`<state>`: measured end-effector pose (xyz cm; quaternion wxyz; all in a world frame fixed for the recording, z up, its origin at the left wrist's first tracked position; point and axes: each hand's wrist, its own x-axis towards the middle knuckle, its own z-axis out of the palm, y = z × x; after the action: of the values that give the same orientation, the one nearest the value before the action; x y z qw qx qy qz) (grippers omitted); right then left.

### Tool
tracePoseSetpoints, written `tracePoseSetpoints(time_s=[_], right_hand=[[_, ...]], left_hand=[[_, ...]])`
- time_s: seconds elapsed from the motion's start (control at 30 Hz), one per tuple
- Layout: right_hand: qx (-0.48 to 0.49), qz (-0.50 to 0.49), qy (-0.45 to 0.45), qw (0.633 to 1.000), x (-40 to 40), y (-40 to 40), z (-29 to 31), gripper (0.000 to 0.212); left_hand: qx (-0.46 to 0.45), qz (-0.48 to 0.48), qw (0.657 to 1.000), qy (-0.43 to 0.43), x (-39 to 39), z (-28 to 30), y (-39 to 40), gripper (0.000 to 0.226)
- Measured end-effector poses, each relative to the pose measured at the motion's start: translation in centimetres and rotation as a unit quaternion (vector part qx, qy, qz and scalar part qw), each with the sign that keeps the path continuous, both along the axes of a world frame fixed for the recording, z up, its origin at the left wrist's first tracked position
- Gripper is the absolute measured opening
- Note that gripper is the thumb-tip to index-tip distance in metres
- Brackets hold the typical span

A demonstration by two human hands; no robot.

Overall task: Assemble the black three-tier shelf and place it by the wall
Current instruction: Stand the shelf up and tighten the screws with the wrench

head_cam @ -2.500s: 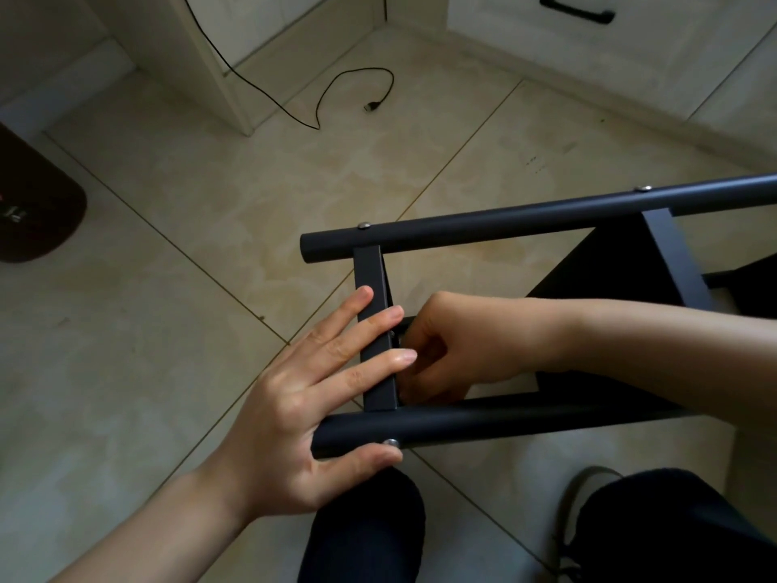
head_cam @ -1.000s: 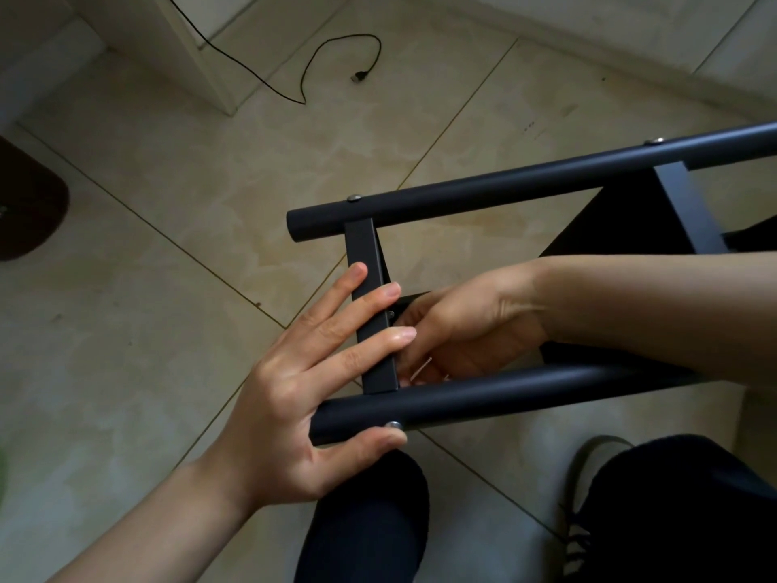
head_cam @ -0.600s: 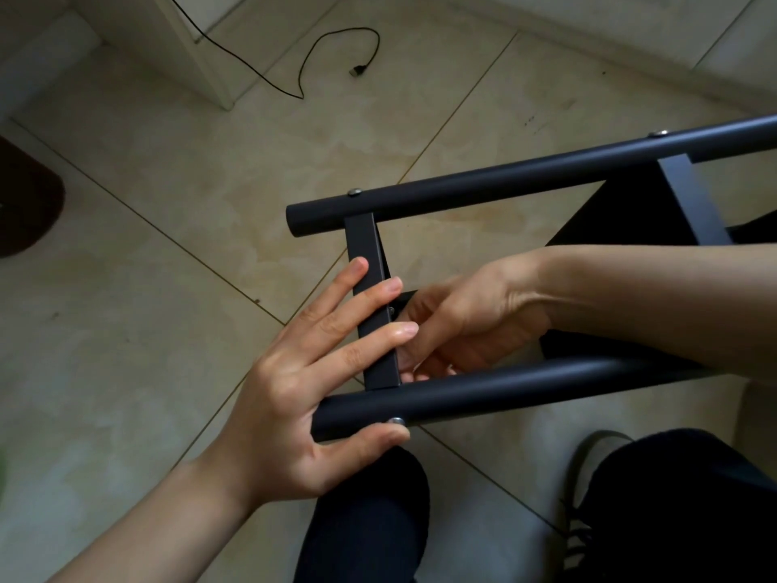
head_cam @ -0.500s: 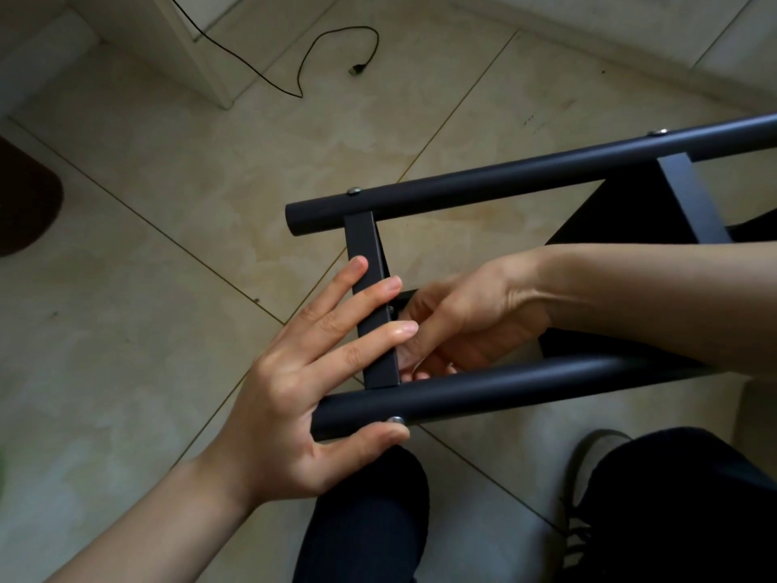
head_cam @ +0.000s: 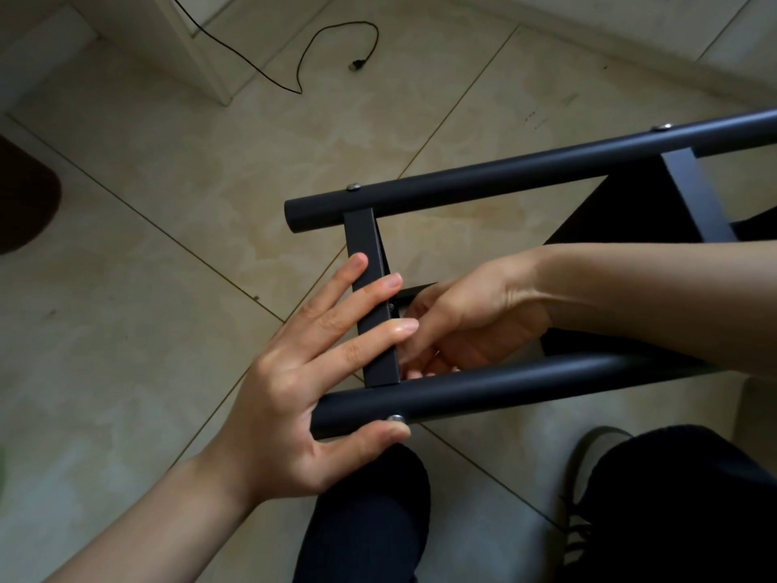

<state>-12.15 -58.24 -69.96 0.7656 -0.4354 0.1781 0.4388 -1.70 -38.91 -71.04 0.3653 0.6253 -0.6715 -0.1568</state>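
The black shelf frame lies on its side over my knees. Its far tube (head_cam: 504, 178) and near tube (head_cam: 525, 389) are joined by a flat crossbar (head_cam: 365, 237) at the left end. A black shelf panel (head_cam: 622, 212) and a second crossbar (head_cam: 693, 191) sit further right. My left hand (head_cam: 302, 385) lies across the crossbar with the thumb under the near tube beside a silver screw head (head_cam: 395, 417). My right hand (head_cam: 475, 317) reaches between the tubes, fingers curled against the crossbar's inner face by a small screw (head_cam: 391, 306). What those fingers pinch is hidden.
Beige floor tiles lie all around. A black cable (head_cam: 336, 35) trails from a white cabinet corner (head_cam: 197, 48) at the back. A dark mat (head_cam: 25, 199) is at the left edge. My dark trouser legs (head_cam: 366, 519) and a shoe (head_cam: 588, 456) are below the frame.
My right hand has turned from a closed fist to fingers pointing at the crossbar's inner face, wrist raised. The left hand has kept its hold on the frame end.
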Motion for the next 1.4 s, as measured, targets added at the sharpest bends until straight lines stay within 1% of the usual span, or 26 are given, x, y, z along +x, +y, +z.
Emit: tracePoseSetpoints(time_s=[0.17, 0.27, 0.37, 0.43, 0.5, 0.63, 0.83, 0.93, 1.0, 1.13, 1.2, 1.27, 1.33, 1.4], right_hand=[[-0.034, -0.004, -0.027, 0.999, -0.1, 0.6, -0.8, 0.022], [-0.022, -0.001, -0.037, 0.999, 0.0, 0.5, -0.6, 0.018], [0.014, -0.008, -0.024, 1.000, 0.0, 0.1, -0.2, 0.016], [0.015, -0.010, -0.021, 1.000, 0.0, 0.1, -0.2, 0.015], [-0.006, -0.005, -0.025, 1.000, 0.0, 0.4, -0.3, 0.015], [-0.053, 0.007, -0.034, 0.998, 0.1, 0.6, -0.4, 0.022], [-0.004, -0.003, -0.012, 1.000, 0.1, 0.1, 0.2, 0.012], [-0.024, -0.009, -0.012, 1.000, 0.0, 0.2, 0.1, 0.010], [-0.038, -0.012, -0.017, 0.999, 0.0, 0.4, 0.0, 0.014], [-0.018, -0.009, -0.031, 0.999, 0.0, 0.3, 0.1, 0.012], [-0.013, -0.009, -0.037, 0.999, 0.0, 0.2, 0.2, 0.014], [-0.019, -0.013, -0.039, 0.999, 0.0, 0.2, 0.1, 0.014], [-0.032, -0.009, -0.041, 0.999, 0.0, 0.3, 0.0, 0.009], [-0.051, -0.011, -0.042, 0.998, 0.0, 0.4, -0.2, 0.012]], left_hand=[[-0.001, -0.001, 1.000, 0.003, 0.0, -0.1, 0.0, 0.060], [0.000, -0.003, 1.000, 0.003, 0.0, -0.1, -0.1, 0.060], [-0.001, -0.002, 1.000, 0.005, 0.0, -0.1, 0.0, 0.060], [0.000, -0.001, 1.000, 0.005, 0.0, -0.1, 0.0, 0.060], [0.000, -0.002, 1.000, 0.003, 0.0, 0.0, 0.0, 0.060], [-0.001, -0.001, 1.000, 0.004, 0.0, -0.1, 0.0, 0.060], [0.002, -0.001, 1.000, 0.001, -0.1, 0.0, 0.0, 0.060], [0.001, 0.000, 1.000, 0.003, -0.1, 0.1, -0.1, 0.060], [0.001, 0.001, 1.000, 0.004, -0.1, 0.1, -0.1, 0.060], [-0.001, 0.002, 1.000, 0.004, -0.2, 0.1, -0.1, 0.059], [0.000, 0.002, 1.000, 0.005, -0.2, 0.1, -0.1, 0.060], [-0.001, 0.004, 1.000, 0.004, -0.2, 0.1, -0.1, 0.060], [-0.002, 0.004, 1.000, 0.006, -0.2, 0.1, -0.1, 0.060], [-0.003, 0.003, 1.000, 0.006, -0.2, 0.1, 0.0, 0.060]])
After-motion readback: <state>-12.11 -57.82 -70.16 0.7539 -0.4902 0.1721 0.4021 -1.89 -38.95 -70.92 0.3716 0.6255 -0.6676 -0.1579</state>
